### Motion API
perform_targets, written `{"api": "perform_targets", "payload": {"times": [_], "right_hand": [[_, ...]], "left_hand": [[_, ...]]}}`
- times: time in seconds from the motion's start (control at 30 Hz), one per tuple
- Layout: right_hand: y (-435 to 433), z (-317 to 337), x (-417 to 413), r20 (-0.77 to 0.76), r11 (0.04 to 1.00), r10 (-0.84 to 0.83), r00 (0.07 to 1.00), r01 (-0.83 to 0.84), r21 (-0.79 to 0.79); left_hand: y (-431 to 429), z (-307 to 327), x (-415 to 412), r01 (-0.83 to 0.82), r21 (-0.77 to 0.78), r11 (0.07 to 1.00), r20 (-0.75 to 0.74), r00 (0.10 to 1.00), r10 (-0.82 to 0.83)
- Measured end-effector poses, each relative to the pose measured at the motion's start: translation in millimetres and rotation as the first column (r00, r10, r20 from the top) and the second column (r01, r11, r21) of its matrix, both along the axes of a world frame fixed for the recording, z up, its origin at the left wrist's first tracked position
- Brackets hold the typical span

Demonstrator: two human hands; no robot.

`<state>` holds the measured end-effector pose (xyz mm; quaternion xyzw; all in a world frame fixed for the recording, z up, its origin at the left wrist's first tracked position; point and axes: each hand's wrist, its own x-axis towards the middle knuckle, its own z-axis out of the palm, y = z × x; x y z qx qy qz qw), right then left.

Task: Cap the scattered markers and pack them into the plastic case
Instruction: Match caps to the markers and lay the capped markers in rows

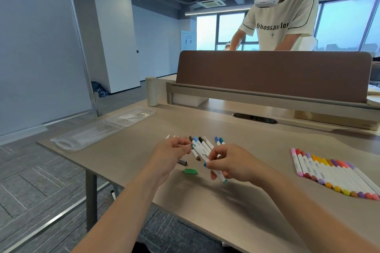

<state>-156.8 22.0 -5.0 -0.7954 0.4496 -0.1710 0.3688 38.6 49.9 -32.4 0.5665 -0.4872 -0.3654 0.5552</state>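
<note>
Nearby, green cap [190, 171] and grey cap [182, 163] lie loose

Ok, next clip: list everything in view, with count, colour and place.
plastic case: one, clear, lying open, desk's far left
capped markers: roughly a dozen, pink through orange, yellow, purple, in a row at right
loose markers: several, white with brown, blue, dark, teal ends, centre
green cap: one, loose, centre
grey cap: one, loose, beside the green cap
bottle: one, cream, upright, far left
divider: one, brown, back of desk
whiteboard: one, white, left
other person: one, pale T-shirt, behind the divider
desk: one, light wood
left grip: pinches a small teal piece, too small to identify
right grip: holds a teal-ended marker
</note>
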Motion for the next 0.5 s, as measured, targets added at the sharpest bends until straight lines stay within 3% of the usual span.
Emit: {"api": "perform_targets", "payload": {"times": [0.37, 0.5], "right_hand": [[-3.4, -5.4, 1.5, -0.018, 1.0, -0.012, 1.0, 0.012, -0.018], [-4.3, -6.8, 1.3, -0.041, 0.999, -0.011, 0.999, 0.009, -0.043]], "left_hand": [[-4.3, -1.5, 5.3, -0.055, 0.007, 0.998, -0.078, 0.995, 0.056], [-1.2, 0.8, 5.6, -0.037, -0.005, 0.999, 0.014, 0.999, 0.037]]}}
